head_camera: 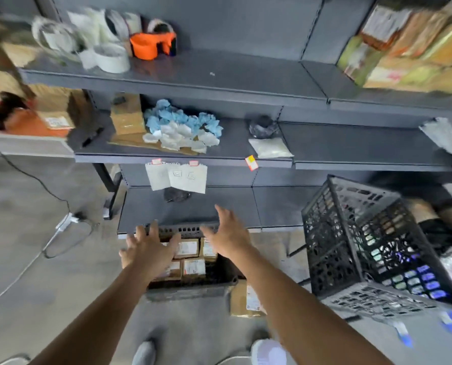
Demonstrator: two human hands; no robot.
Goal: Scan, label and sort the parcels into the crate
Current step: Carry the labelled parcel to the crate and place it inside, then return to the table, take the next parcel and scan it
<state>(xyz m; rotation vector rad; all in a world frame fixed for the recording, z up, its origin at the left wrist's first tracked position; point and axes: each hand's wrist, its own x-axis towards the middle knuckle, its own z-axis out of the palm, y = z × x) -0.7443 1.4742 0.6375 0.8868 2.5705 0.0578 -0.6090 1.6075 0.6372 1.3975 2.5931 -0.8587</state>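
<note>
A dark crate sits on the floor under the lowest shelf, with several small brown labelled parcels packed inside. My left hand hovers over the crate's left side, fingers spread, holding nothing. Above the crate's far right corner my right hand is stretched out, fingers apart and empty. One more brown parcel with a white label lies on the floor against the crate's right end.
A tipped black lattice crate stands at the right. Grey shelves hold tape rolls, an orange dispenser, blue and white packing scraps and stacked boxes. A cable lies on the floor at left.
</note>
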